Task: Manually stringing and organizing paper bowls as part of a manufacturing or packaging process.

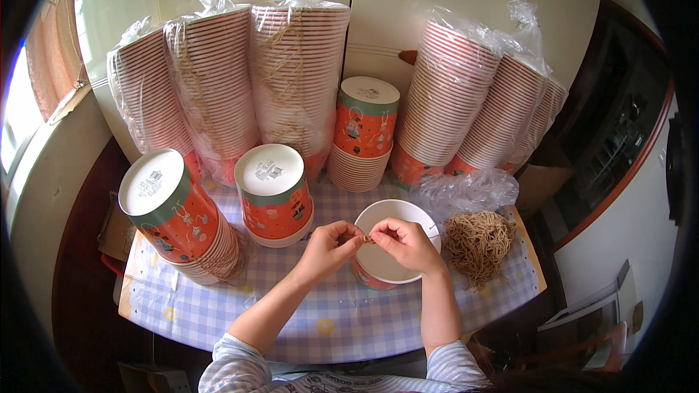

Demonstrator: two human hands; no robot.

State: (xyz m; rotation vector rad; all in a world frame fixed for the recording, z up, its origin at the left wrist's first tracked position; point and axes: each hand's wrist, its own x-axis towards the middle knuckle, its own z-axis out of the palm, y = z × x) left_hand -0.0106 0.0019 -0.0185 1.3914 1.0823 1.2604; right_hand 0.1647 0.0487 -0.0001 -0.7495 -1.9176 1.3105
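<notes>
My left hand (pixel 334 247) and my right hand (pixel 403 244) meet above an upright paper bucket (pixel 374 276) with a white inside. Between their pinched fingertips is a short bit of tan cord (pixel 369 239), small and partly covered by the fingers. Just past my right hand, a thin pale strand with a dark tip (pixel 432 228) shows at the bucket's rim; its kind is too small to tell. A tangled heap of tan cord (pixel 478 247) lies on the table to the right of the bucket.
Upside-down stacks of orange-and-green paper buckets stand at the left (pixel 182 218), centre left (pixel 273 196) and back middle (pixel 366 131). Tall bagged stacks (pixel 298 73) line the back wall. Crumpled clear plastic (pixel 470 193) lies behind the cord heap. A checked cloth (pixel 284 320) covers the table.
</notes>
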